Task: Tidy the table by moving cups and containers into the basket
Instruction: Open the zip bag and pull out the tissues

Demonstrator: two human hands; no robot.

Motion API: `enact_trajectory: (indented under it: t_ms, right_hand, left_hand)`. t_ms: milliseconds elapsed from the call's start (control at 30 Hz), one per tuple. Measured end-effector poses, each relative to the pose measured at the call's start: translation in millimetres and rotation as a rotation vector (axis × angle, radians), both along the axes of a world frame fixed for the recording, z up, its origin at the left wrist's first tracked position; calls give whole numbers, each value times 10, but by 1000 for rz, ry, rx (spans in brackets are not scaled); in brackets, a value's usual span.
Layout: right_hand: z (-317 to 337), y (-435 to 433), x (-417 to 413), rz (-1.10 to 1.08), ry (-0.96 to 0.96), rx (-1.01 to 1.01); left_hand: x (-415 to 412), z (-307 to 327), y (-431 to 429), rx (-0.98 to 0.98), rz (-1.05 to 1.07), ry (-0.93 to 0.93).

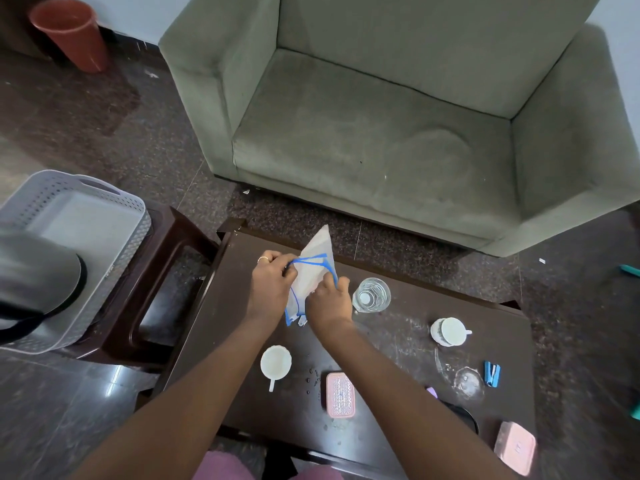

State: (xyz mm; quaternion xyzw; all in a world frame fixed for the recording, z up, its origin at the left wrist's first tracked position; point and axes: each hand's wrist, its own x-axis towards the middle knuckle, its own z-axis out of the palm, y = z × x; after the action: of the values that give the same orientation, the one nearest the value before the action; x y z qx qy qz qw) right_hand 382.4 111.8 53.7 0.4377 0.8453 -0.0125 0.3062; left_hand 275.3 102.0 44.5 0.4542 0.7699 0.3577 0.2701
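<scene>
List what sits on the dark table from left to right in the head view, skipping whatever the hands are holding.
White cup → pink container → clear glass → white mug → blue clip → pink lid.

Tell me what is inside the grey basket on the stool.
The grey basket shows only a bare, pale floor; no cups or containers are visible in it. A dark round object close to the camera covers its near left part, so that part cannot be checked.
</scene>
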Motion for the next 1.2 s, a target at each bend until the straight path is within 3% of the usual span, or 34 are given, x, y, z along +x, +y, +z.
enact_trajectory:
  t_ms: [67,167,267,400,567,700,1000,1200]
  right_hand:
    - [44,-32,97,52,151,113]
    - [58,-8,253,175,204,233]
    - [15,41,366,230,300,332]
    - [31,155,416,145,420,349]
    - [-59,143,489,173,484,350]
    - [-188,81,571,309,550,365]
    - [-175,-21,643,185,636,609]
    - [-172,-91,703,169,663,610]
  left_hand:
    - [-36,-16,57,-39,28,14]
    - [-69,10,115,-33,36,20]
    - [-65,-15,93,-13,-166,96]
    - [-76,-132,62,-33,-408,261]
    - [-1,-132,84,-124,-305,278]
    - [118,-77,127,10,-233,183]
    - [243,99,138,-123,-351,241]
    - [252,126,191,-80,-401,220]
